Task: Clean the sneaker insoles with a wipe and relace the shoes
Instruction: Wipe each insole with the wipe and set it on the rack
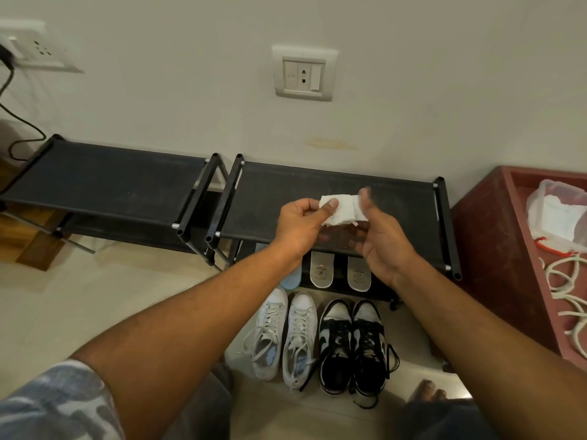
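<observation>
A folded white wipe [341, 211] is held up over the black shoe rack [397, 201]. My left hand [301, 225] pinches its left end with thumb on top, and my right hand [379, 235] holds its right end. On the floor below stand a pair of white sneakers [286, 335] and a pair of black-and-white sneakers [352, 344], laces in. Two grey insoles [340, 269] lie on the rack's lower shelf, with a pale blue insole [292, 279] partly hidden behind my left wrist.
A second black rack [104, 182] stands to the left against the wall. A red-brown open box [508, 249] at right holds a plastic wipe pack [559, 214] and white laces [568, 287]. Bare toes [427, 390] show near the bottom. A cable hangs from a wall socket [28, 49].
</observation>
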`<state>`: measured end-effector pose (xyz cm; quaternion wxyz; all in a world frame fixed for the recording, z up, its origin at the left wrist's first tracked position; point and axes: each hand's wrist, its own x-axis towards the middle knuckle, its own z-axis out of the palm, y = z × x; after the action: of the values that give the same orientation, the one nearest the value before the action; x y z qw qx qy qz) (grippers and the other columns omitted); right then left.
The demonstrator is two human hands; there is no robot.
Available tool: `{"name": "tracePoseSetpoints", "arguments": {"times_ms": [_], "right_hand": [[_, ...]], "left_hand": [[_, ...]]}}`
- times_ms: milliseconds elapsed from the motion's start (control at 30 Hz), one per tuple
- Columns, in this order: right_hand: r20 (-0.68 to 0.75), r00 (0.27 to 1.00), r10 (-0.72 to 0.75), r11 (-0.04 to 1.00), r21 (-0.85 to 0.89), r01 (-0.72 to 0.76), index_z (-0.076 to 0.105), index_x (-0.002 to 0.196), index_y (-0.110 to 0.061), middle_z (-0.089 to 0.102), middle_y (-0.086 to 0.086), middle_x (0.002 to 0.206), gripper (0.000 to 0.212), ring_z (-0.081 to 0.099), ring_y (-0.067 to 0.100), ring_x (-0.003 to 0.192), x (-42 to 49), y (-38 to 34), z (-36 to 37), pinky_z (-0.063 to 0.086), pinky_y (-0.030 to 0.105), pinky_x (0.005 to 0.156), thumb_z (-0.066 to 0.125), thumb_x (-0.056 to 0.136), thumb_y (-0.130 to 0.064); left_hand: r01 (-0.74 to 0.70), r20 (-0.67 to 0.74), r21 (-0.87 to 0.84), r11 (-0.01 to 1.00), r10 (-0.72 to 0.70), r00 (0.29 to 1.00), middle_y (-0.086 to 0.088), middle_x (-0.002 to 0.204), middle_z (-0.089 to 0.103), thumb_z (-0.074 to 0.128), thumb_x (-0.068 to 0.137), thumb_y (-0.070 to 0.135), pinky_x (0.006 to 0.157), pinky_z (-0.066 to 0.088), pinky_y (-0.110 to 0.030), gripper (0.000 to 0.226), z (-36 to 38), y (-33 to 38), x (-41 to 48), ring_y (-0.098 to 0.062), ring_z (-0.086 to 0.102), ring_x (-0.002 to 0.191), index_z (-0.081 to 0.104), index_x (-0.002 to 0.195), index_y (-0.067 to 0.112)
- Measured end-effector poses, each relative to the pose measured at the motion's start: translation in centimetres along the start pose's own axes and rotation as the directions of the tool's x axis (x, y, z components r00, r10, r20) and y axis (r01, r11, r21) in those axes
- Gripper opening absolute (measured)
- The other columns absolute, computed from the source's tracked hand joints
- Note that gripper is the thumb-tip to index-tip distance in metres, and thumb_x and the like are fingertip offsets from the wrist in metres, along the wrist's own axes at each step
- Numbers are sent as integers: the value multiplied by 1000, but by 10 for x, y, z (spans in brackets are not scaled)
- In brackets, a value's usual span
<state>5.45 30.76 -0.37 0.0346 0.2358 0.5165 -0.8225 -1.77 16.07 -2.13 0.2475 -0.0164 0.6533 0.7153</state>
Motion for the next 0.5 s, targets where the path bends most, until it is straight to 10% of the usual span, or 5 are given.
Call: {"name": "tracePoseSetpoints", "arguments": {"times_ms": [133, 333, 500], "right_hand": [[-89, 996, -23, 1000, -20, 22, 72, 116, -2, 78, 16, 109, 21, 77, 30, 99, 2, 8, 7, 65, 37, 79, 70, 97, -11], [-237, 969, -75, 992, -115, 48, 76, 101, -13, 79, 10, 102, 10, 68, 17, 82, 20, 16, 11, 56, 27, 71, 77, 92, -9], [-204, 968, -147, 941, -332, 73, 75, 114, -9, 77, 1, 97, 27, 66, -1, 65, 33, 34, 24, 50, 15, 59, 82, 88, -10]], "left_hand": [[-37, 6, 140, 989, 37, 999, -12, 90, 80, 76, 99, 36, 64, 61, -35, 27, -10, -7, -7, -22, 77, 79, 74, 100, 9], [194, 101, 279, 941, -230, 968, -5, 106, 82, 45, 103, 70, 69, 59, -31, 66, -64, -39, -7, -25, 78, 93, 72, 119, 12], [391, -57, 462, 796, -413, 909, -1, 107, 81, 61, 105, 52, 79, 55, -38, 44, -112, -87, -9, -19, 73, 88, 72, 120, 12]]}}
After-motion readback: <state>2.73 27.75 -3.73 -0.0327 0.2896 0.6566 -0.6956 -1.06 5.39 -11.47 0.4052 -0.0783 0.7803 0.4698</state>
